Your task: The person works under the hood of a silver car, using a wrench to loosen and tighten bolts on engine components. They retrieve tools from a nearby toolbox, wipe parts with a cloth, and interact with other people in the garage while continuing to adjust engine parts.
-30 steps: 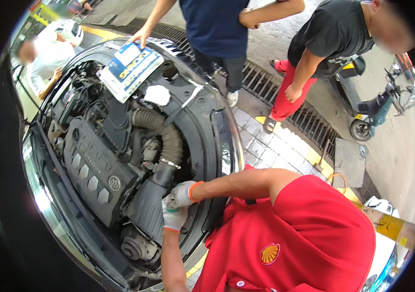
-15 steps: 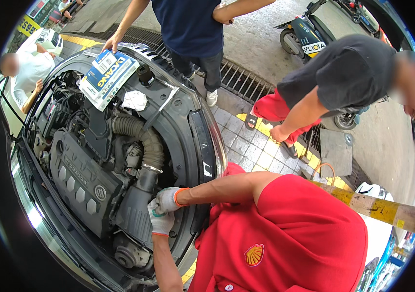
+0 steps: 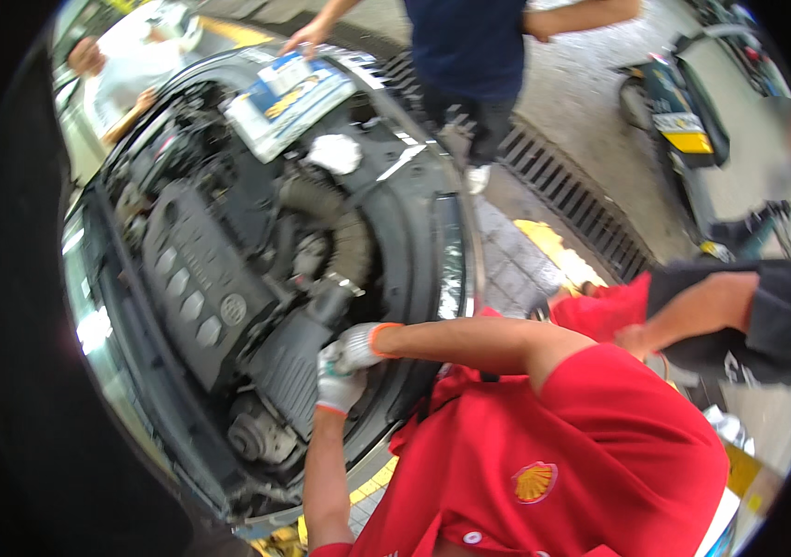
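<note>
Both my hands wear white knit gloves with orange cuffs and meet at the front corner of a black ribbed air filter housing (image 3: 286, 369) in an open engine bay. My left hand (image 3: 340, 388) reaches up from below, its fingers curled. Just above it my right hand (image 3: 361, 346) is closed, touching the left. Whatever the fingers grip is hidden between the gloves. A corrugated intake hose (image 3: 347, 227) joins the housing through a metal clamp (image 3: 345, 283). Left of the housing lies the dark plastic engine cover (image 3: 193, 274).
A blue-and-white box (image 3: 295, 97) rests on the car's front edge under a bystander's hand (image 3: 307, 37). Near it lies a crumpled white cloth (image 3: 334, 154). Another person (image 3: 131, 74) stands across the car. Someone in red trousers (image 3: 604, 314) is at the right, below a parked scooter (image 3: 683, 102).
The whole view has shifted and blurred, with the car now farther right in it. My hands stay together at the housing's corner. The person in red trousers appears lower in the view.
</note>
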The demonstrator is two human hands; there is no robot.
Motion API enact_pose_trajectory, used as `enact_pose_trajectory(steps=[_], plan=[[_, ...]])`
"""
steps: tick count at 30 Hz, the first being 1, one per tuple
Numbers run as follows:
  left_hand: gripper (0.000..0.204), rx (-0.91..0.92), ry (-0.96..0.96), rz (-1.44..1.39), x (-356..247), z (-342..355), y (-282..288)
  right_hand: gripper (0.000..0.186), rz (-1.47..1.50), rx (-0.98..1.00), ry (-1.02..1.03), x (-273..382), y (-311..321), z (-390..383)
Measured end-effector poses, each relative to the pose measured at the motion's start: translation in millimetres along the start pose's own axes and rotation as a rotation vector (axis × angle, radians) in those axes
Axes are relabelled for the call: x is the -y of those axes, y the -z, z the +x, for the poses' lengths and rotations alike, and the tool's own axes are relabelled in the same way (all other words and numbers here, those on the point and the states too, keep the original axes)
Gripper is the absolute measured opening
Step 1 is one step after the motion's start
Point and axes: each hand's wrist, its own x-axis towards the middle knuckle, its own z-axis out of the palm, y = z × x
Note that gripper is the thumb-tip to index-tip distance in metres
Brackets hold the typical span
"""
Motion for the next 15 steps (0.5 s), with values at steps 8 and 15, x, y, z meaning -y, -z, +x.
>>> enact_pose_trajectory(steps=[8,15], plan=[[0.021,-0.143,0.282,-0.283,-16,2,-27,0.058,-0.049,-0.443,-0.006,-4,-42,-16],[0.017,-0.267,0.472,-0.428,-26,-7,-23,0.061,0.026,-0.269,-0.068,12,-27,-23]])
